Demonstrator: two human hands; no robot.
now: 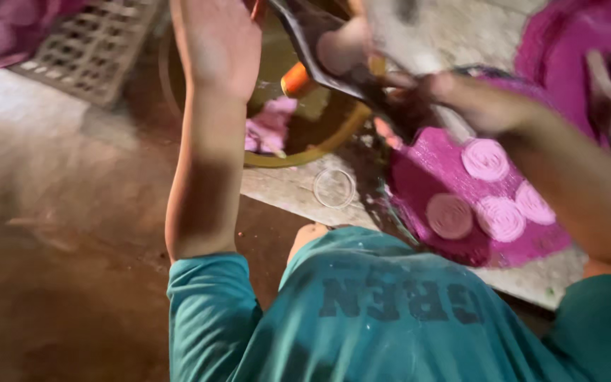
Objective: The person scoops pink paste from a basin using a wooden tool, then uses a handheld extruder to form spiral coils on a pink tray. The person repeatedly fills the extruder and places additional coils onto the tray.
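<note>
My left hand (pixel 218 44) is raised over a round basin with a yellow rim (pixel 298 157), palm flat and fingers apart, holding nothing. My right hand (pixel 461 95) grips one end of a dark, wet, flat object (pixel 319 42) that looks like a sandal, held tilted above the basin. Motion blur hides its details. In the basin's murky water lie a pink cloth (pixel 269 127) and an orange object (pixel 295 80). My teal shirt (pixel 383 311) fills the bottom of the view.
A pink textured piece with round spiral discs (pixel 486 205) lies on the concrete slab (pixel 284 187) under my right forearm. A clear ring (pixel 334 188) sits beside it. A plastic grid crate (pixel 90 46) stands top left, and a pink tub (pixel 581 42) top right.
</note>
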